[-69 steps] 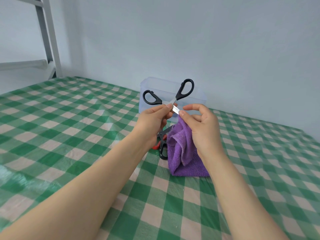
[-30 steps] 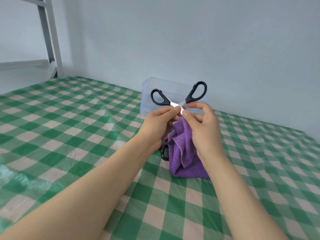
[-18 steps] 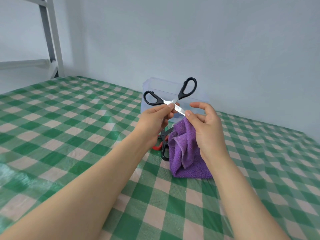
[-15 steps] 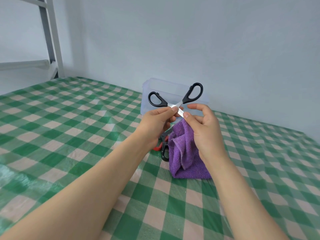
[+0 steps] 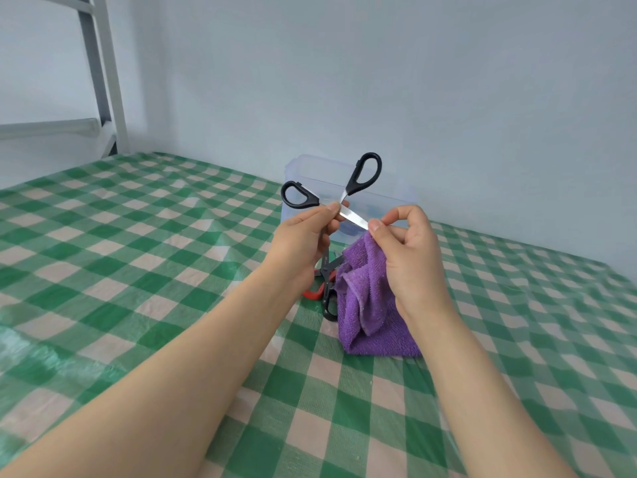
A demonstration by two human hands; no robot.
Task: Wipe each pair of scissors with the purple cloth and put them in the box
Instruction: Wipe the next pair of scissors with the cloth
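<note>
A: Entry one: box (image 5: 310, 167), clear plastic, at 12 o'clock behind the hands. Entry two: purple cloth (image 5: 368, 305), soft and limp, trailing to the tablecloth (image 5: 138, 270) at 6 o'clock.
B: And the black scissors (image 5: 353, 217)?
A: Likely light and rigid, with slick, sharp blades; best gripped at the pivot. Held aloft, splayed, handles up.
B: Hands?
A: Left hand (image 5: 300, 243) pinches the pivot. Right hand (image 5: 410, 250) pinches the cloth at a blade tip, other fingers curled.
</note>
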